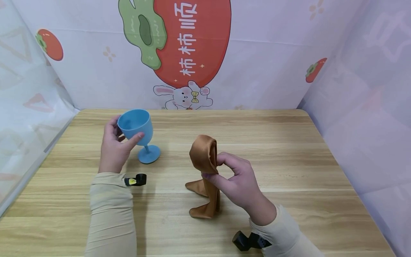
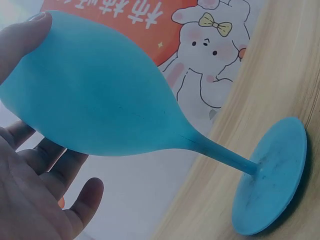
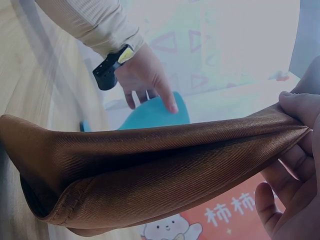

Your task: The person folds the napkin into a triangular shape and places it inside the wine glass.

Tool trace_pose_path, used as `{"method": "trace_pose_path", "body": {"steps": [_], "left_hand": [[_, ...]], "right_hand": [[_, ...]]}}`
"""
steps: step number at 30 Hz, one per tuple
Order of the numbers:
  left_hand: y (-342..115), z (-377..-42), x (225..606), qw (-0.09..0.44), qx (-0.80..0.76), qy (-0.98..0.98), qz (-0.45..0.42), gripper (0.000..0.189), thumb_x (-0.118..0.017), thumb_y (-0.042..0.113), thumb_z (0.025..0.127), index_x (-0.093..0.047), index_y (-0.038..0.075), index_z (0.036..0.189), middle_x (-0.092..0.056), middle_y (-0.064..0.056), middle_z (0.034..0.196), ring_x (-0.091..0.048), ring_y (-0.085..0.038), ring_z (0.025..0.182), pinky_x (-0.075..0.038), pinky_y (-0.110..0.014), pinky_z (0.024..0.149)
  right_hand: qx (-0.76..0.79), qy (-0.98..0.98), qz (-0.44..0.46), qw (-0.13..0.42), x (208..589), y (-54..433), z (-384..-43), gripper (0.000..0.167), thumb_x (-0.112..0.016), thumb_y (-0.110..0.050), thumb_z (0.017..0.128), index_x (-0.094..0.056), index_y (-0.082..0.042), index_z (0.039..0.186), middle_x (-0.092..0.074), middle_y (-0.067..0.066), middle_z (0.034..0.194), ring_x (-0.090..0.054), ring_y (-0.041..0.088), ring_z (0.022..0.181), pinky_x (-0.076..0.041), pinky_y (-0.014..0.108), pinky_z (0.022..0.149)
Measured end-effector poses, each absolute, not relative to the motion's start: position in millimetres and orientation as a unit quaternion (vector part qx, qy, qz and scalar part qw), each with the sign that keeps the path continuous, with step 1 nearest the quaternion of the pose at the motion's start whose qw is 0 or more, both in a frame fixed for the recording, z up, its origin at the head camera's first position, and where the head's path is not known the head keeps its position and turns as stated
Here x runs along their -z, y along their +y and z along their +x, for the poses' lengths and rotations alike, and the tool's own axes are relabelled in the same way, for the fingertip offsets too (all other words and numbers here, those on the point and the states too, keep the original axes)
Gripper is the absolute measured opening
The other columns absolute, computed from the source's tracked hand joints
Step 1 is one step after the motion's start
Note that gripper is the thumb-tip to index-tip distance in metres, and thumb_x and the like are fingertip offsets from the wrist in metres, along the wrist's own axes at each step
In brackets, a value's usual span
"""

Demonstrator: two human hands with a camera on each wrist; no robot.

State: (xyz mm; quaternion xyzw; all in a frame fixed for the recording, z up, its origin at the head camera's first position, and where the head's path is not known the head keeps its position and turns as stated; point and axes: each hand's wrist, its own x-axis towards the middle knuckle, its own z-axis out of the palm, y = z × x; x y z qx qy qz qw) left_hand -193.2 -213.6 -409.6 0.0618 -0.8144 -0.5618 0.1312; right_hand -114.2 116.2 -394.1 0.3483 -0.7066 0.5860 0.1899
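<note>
At the left of the table, my left hand (image 1: 117,150) holds a blue plastic goblet (image 1: 148,128) by its bowl, the thumb on the near side and the fingers round the far side. The goblet's round foot (image 2: 272,175) is down at the tabletop in the left wrist view. Near the middle, my right hand (image 1: 236,178) pinches a folded strip of shiny brown satin cloth (image 1: 202,153) between thumb and fingers. Its top bends over in a loop, while its lower ends hang down and spread at the wood. A stitched edge (image 3: 75,197) shows close up in the right wrist view.
A light wooden table (image 1: 273,142) lies under both hands. Behind it hangs a white backdrop (image 1: 266,71) printed with persimmons and a rabbit, and more pale cloth (image 1: 382,107) hangs at the sides. A small black camera is strapped to each wrist.
</note>
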Motion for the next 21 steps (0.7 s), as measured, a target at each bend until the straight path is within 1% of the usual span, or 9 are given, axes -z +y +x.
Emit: {"method": "trace_pose_path", "body": {"steps": [8, 13, 21], "left_hand": [[-205.8, -193.9, 410.0, 0.127, 0.563, -0.816, 0.043, 0.089, -0.082, 0.034, 0.085, -0.029, 0.02, 0.155, -0.045, -0.009, 0.15, -0.044, -0.027, 0.134, -0.034, -0.05, 0.109], [-201.2, -193.7, 410.1, 0.122, 0.564, -0.816, 0.025, 0.088, -0.082, 0.031, 0.085, -0.029, 0.018, 0.155, -0.046, -0.01, 0.15, -0.043, -0.028, 0.135, -0.033, -0.053, 0.109], [-197.5, -194.6, 411.5, 0.102, 0.566, -0.818, -0.005, 0.088, -0.082, 0.027, 0.086, -0.027, 0.015, 0.154, -0.045, -0.012, 0.15, -0.042, -0.031, 0.136, -0.032, -0.056, 0.109]], "right_hand": [[-0.587, -0.705, 0.349, 0.189, 394.6, 116.7, -113.7, 0.022, -0.077, 0.008, 0.078, -0.07, -0.006, 0.094, -0.071, 0.005, 0.085, -0.068, 0.016, 0.086, -0.053, 0.03, 0.083], [-0.591, -0.703, 0.351, 0.186, 394.0, 116.7, -113.3, 0.021, -0.076, 0.007, 0.08, -0.07, -0.006, 0.095, -0.071, 0.006, 0.085, -0.068, 0.017, 0.086, -0.053, 0.031, 0.083], [-0.589, -0.704, 0.351, 0.186, 394.4, 117.2, -112.7, 0.024, -0.077, 0.009, 0.078, -0.07, -0.007, 0.094, -0.071, 0.004, 0.086, -0.068, 0.017, 0.086, -0.053, 0.031, 0.082]]}}
